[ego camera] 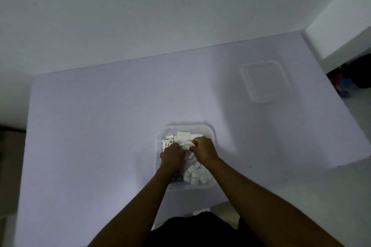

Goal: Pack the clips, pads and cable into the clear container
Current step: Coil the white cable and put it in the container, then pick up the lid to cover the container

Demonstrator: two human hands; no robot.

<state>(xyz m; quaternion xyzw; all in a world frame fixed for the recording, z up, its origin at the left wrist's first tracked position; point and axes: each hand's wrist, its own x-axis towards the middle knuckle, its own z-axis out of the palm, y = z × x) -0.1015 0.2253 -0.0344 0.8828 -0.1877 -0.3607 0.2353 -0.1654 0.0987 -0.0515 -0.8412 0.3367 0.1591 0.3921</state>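
Note:
The clear container [210,132] stands on the table in front of me, near the front edge. Inside it lie small white clips [196,173] at the near right and more clips [168,140] at the far left, with flat white pads [183,135] at the back. A coiled white cable [186,144] sits in the middle of the container. My left hand [172,156] and my right hand [204,149] are both inside the container, each closed on the cable coil from its own side. The coil's lower part is hidden by my hands.
The container's clear lid [266,83] lies flat at the far right of the pale table [100,126]. The table's right edge runs close to the lid, and dark objects [353,78] sit on the floor beyond it. A white wall stands behind the table.

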